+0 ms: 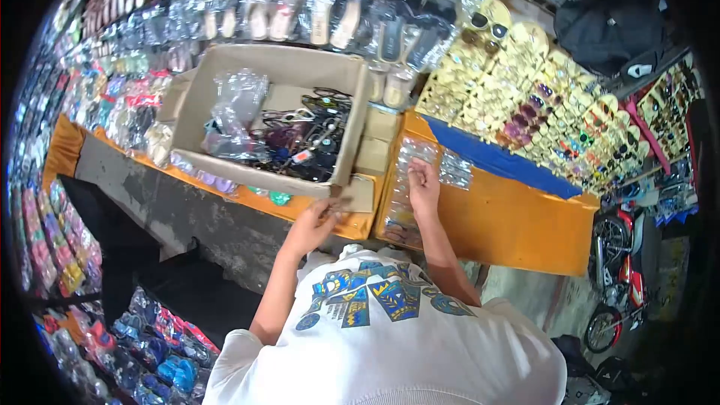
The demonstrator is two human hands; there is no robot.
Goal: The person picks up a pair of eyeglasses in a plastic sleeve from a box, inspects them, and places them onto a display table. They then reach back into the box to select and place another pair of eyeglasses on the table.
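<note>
My left hand (311, 226) is beside the lower right corner of a cardboard box (259, 175), its fingers curled together over the orange-covered counter. Whatever lies between those fingers is too small to make out. Inside the box are many tangled sunglasses (319, 131) and a bundle of clear plastic wrappers (238, 101). Over a strip of clear plastic packets (401, 199) is my right hand (424, 184), fingers bent inward in a pinch. I cannot see clearly what it grips. A small brown cardboard piece (357, 195) lies between my hands.
A display of sunglasses on yellow cards (525, 97) stands at the right, above an orange cloth (517, 225). Plastic-wrapped slippers (322, 19) line the back racks. A black bag (611, 26) is at the upper right, a red motorcycle (634, 285) below it.
</note>
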